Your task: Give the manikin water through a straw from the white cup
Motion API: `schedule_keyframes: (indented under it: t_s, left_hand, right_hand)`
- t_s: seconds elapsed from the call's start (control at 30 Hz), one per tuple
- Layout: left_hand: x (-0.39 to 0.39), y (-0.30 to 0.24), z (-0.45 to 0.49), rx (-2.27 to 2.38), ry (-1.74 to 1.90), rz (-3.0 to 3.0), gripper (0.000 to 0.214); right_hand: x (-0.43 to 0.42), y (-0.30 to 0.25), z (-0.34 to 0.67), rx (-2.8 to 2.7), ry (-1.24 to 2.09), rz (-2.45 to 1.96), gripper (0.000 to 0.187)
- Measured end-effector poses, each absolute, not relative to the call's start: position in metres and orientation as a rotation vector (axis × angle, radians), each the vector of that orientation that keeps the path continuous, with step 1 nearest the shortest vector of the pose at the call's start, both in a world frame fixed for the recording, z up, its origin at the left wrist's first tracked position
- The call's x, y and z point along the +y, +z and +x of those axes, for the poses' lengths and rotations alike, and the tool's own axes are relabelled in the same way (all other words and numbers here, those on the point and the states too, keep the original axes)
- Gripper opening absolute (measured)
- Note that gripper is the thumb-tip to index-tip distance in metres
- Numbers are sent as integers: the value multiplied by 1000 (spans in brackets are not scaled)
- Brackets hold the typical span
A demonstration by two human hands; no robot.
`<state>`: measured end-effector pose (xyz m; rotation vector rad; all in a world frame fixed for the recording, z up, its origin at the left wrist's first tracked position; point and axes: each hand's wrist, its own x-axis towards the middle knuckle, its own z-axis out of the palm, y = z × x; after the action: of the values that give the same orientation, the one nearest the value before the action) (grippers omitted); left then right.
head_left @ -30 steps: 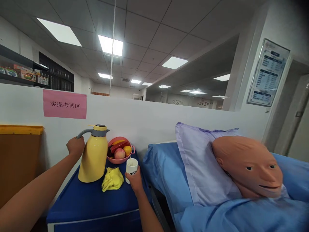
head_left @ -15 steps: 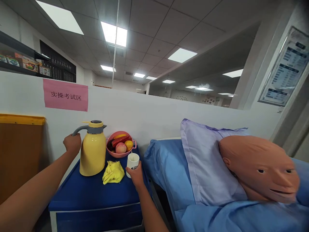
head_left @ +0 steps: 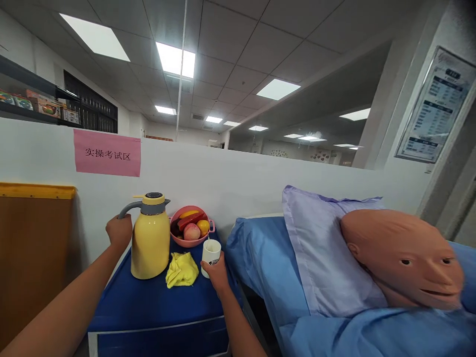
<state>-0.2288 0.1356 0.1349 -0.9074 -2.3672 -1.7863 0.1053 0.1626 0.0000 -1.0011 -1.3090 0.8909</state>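
My left hand [head_left: 119, 231] is closed around the grey handle of a yellow thermos jug [head_left: 150, 238] that stands upright on a blue bedside cabinet [head_left: 148, 307]. My right hand [head_left: 216, 273] grips the lower part of a white cup [head_left: 211, 251] standing on the cabinet's right side. A crumpled yellow cloth [head_left: 182, 269] lies between jug and cup. Behind them sits a pink bowl [head_left: 191, 229] holding fruit.
A training manikin's head [head_left: 401, 258] rests on a lilac pillow [head_left: 323, 248] on a bed with blue sheets [head_left: 260, 258] to the right. A white partition [head_left: 230, 178] with a pink sign [head_left: 107, 152] runs behind. A brown panel [head_left: 33, 258] stands at the left.
Both hands keep their grips on jug handle and cup. The view has shifted slightly, so the cabinet and its items appear a little further right and higher than before.
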Motion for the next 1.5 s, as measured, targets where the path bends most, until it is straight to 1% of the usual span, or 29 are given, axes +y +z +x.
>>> schedule_keyframes:
  t_s: [0.2,0.4,0.47,0.53,0.63,0.67,0.7,0.77,0.87,0.93,0.97,1.03,1.07,1.13,1.23,1.33,1.5]
  left_hand:
    - [136,133,-231,-2326,-1875,-891,18]
    - [113,125,-239,-2350,-1981,-1288,21]
    - [96,114,-238,-2376,-1920,-1388,26]
    - [79,97,-231,-2438,-1825,-1365,32]
    - [60,64,-199,-2496,-1683,-1399,26]
    - [57,55,-183,-2482,-1635,-1537,24]
    - [55,48,-165,-2445,-1479,-1825,26]
    - [58,43,-129,-2248,-1181,-2248,39]
    - [75,51,-85,-2024,-910,-2590,82]
    - [90,56,-69,-1988,-704,-2695,104]
    - [98,55,-64,-1991,-575,-2714,111]
    - [112,46,-62,-2015,-330,-2686,118]
    - [119,38,-63,-2032,-247,-2656,119]
    - [129,21,-67,-2056,-204,-2584,112]
    - [139,0,-72,-2065,-302,-2490,92]
    - [142,-8,-71,-2054,-396,-2442,72]
    - [140,-16,-64,-2057,-479,-2386,54]
  right_hand:
    - [168,-4,104,-1339,862,-1035,56]
    - [170,-10,104,-1341,856,-1023,59]
    - [170,-11,104,-1329,859,-1006,59]
    - [172,-12,104,-1317,865,-985,59]
    - [173,-12,104,-1303,872,-957,59]
    - [172,-12,104,-1300,874,-952,60]
    - [172,-12,104,-1299,875,-950,60]
    - [171,-12,104,-1302,876,-950,59]
    - [170,-12,105,-1314,866,-952,57]
    - [171,-11,105,-1323,855,-950,56]
    - [171,-11,104,-1328,851,-947,56]
    - [171,-11,104,-1334,847,-940,56]
    - [171,-11,104,-1335,848,-939,55]
    - [171,-11,104,-1339,856,-938,54]
    - [172,-11,105,-1337,884,-933,53]
    - [174,-12,106,-1311,920,-911,54]
    - [166,-12,106,-1226,1006,-852,56]
